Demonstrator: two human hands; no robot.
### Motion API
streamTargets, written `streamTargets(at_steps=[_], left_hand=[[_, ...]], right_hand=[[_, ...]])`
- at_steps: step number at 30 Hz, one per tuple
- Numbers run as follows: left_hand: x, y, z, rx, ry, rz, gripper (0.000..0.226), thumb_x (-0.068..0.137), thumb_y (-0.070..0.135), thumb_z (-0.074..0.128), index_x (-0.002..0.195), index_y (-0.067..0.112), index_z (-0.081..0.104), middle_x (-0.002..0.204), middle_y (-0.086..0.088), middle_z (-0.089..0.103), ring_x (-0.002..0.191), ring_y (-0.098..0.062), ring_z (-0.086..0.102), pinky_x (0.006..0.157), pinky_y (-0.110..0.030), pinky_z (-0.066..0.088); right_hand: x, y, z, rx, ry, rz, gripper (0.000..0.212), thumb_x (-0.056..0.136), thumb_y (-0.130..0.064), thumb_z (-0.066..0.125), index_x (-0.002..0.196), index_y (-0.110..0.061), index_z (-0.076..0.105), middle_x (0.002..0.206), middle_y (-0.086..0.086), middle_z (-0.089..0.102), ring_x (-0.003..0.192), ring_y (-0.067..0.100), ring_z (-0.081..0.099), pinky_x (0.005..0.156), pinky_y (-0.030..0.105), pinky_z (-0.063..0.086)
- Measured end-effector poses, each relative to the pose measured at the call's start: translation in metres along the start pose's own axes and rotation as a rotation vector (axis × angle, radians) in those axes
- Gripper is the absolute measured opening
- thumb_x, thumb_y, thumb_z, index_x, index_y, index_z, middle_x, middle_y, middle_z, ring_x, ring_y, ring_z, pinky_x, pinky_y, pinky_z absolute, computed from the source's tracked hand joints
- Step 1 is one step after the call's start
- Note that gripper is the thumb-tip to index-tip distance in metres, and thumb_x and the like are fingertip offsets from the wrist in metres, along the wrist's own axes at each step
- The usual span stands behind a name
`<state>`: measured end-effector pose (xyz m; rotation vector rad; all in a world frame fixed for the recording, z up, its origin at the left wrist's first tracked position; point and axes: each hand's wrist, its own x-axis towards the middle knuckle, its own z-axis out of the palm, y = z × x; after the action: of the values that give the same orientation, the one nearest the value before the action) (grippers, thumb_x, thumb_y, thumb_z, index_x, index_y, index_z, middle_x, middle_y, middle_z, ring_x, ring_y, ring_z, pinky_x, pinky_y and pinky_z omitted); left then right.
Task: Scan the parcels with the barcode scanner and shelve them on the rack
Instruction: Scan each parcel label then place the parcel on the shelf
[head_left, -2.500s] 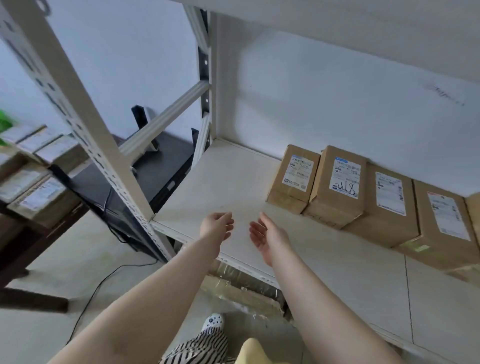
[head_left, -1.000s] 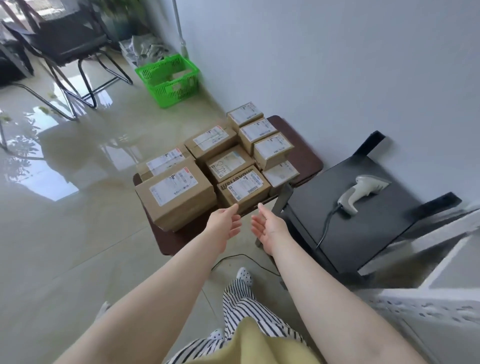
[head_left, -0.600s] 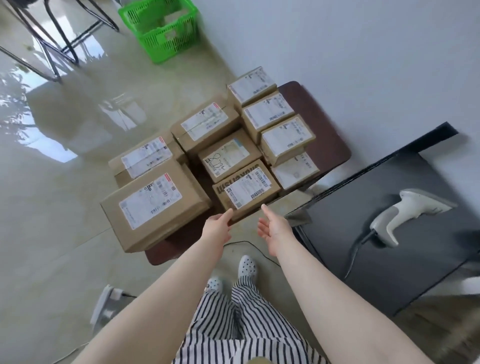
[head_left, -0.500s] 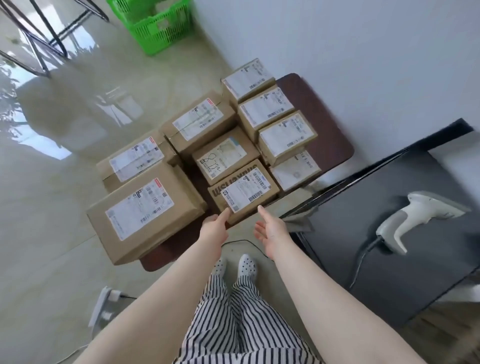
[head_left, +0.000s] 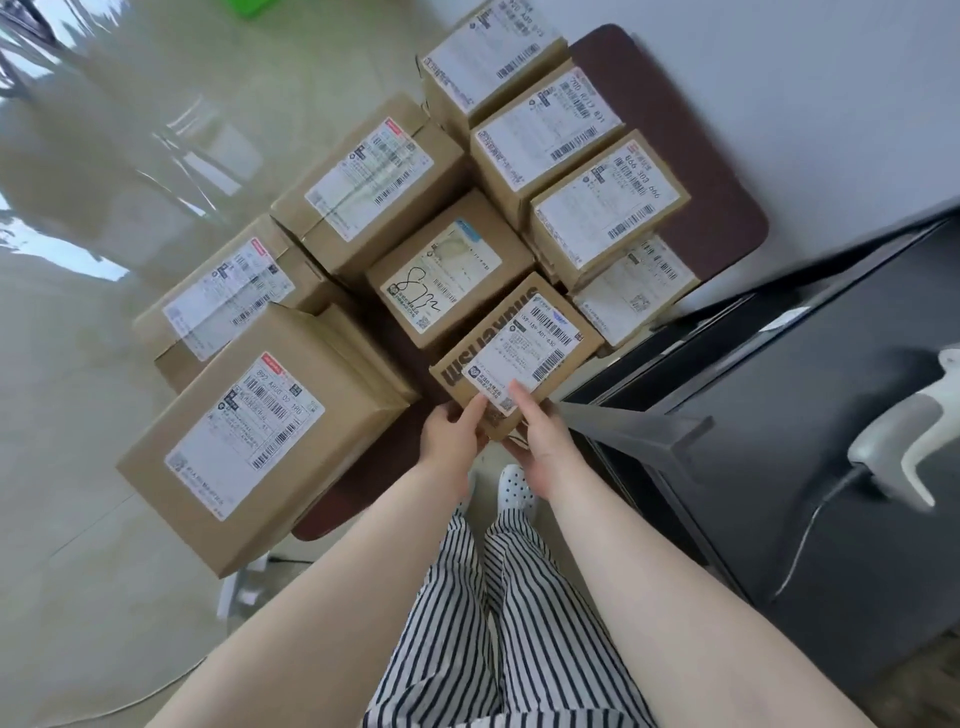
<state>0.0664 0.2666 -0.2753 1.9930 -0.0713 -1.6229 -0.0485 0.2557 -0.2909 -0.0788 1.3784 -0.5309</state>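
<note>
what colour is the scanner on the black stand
White or pale grey scanner, seen in the head view.

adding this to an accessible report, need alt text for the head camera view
Seen from above, a left hand and right hand grip the near corner of a small labelled parcel, one of about nine cardboard boxes crowded on a low brown table. A white barcode scanner lies on a black stand to the right.
</note>
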Motion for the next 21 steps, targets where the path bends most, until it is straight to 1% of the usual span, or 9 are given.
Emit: streamTargets(at_steps=[3,7,8,12,14,16,18,20,21], left_hand=[[-0.002,-0.003,0.003,-0.020,-0.021,-0.020,0.036,0.096,0.028,0.068,0.126,0.011,0.061,0.120,-0.009,0.071,0.109,-0.023,0.069,0.100,-0.039,0.056],[-0.012,0.000,-0.001,0.044,-0.025,-0.042,0.049,0.095,0.034,0.069,0.135,0.010,0.054,0.120,-0.007,0.070,0.106,-0.021,0.070,0.097,-0.035,0.057],[-0.017,0.001,-0.003,0.067,-0.023,-0.058,0.052,0.094,0.037,0.070,0.136,0.011,0.053,0.120,-0.006,0.070,0.105,-0.020,0.070,0.096,-0.035,0.057],[-0.045,0.005,-0.016,0.107,-0.018,-0.101,0.059,0.092,0.042,0.070,0.139,0.014,0.049,0.119,-0.003,0.068,0.104,-0.018,0.066,0.087,-0.030,0.055],[-0.057,0.006,-0.024,0.089,-0.035,-0.104,0.060,0.091,0.041,0.072,0.139,0.014,0.048,0.119,-0.003,0.067,0.108,-0.020,0.064,0.091,-0.032,0.054],[-0.070,0.007,-0.032,0.054,-0.067,-0.100,0.063,0.088,0.040,0.075,0.139,0.015,0.047,0.120,-0.003,0.067,0.115,-0.022,0.063,0.102,-0.037,0.051],[-0.083,0.011,-0.037,0.030,-0.099,-0.088,0.070,0.083,0.044,0.080,0.139,0.018,0.047,0.121,-0.002,0.069,0.118,-0.023,0.063,0.107,-0.042,0.049],[-0.099,0.020,-0.040,0.008,-0.122,-0.064,0.083,0.071,0.052,0.086,0.138,0.021,0.048,0.122,0.000,0.070,0.121,-0.023,0.061,0.110,-0.046,0.046],[-0.106,0.026,-0.041,-0.005,-0.135,-0.050,0.092,0.063,0.055,0.088,0.139,0.022,0.047,0.122,0.001,0.070,0.122,-0.023,0.061,0.111,-0.047,0.045]], right_hand=[[-0.001,0.002,-0.001,0.017,-0.036,-0.033,0.070,0.085,-0.043,0.072,0.145,-0.028,0.040,0.125,-0.002,0.065,0.121,0.020,0.058,0.113,0.045,0.041],[-0.011,0.005,-0.002,-0.003,0.008,-0.056,0.100,0.063,-0.054,0.082,0.148,-0.027,0.037,0.131,0.002,0.063,0.121,0.021,0.059,0.108,0.044,0.046],[-0.017,0.006,-0.004,-0.010,0.016,-0.056,0.100,0.063,-0.056,0.081,0.148,-0.027,0.037,0.132,0.002,0.063,0.121,0.021,0.058,0.105,0.042,0.047],[-0.044,0.013,-0.008,-0.026,0.048,-0.044,0.072,0.085,-0.043,0.072,0.146,-0.024,0.039,0.126,0.002,0.065,0.111,0.017,0.062,0.086,0.032,0.051],[-0.060,0.016,-0.007,-0.039,0.068,-0.062,0.071,0.086,-0.041,0.072,0.145,-0.023,0.038,0.123,0.003,0.066,0.109,0.017,0.063,0.084,0.031,0.052],[-0.078,0.017,-0.002,-0.035,0.079,-0.092,0.075,0.084,-0.041,0.074,0.146,-0.022,0.036,0.127,0.005,0.064,0.114,0.021,0.062,0.093,0.037,0.052],[-0.096,0.016,0.006,-0.026,0.087,-0.138,0.086,0.077,-0.047,0.079,0.146,-0.023,0.035,0.132,0.005,0.062,0.120,0.023,0.059,0.106,0.046,0.046],[-0.113,0.014,0.015,0.000,0.086,-0.179,0.099,0.063,-0.056,0.080,0.145,-0.025,0.035,0.134,0.004,0.061,0.123,0.024,0.058,0.110,0.050,0.043],[-0.121,0.012,0.020,0.009,0.090,-0.204,0.100,0.062,-0.058,0.079,0.145,-0.026,0.035,0.134,0.003,0.060,0.124,0.024,0.057,0.110,0.051,0.043]])
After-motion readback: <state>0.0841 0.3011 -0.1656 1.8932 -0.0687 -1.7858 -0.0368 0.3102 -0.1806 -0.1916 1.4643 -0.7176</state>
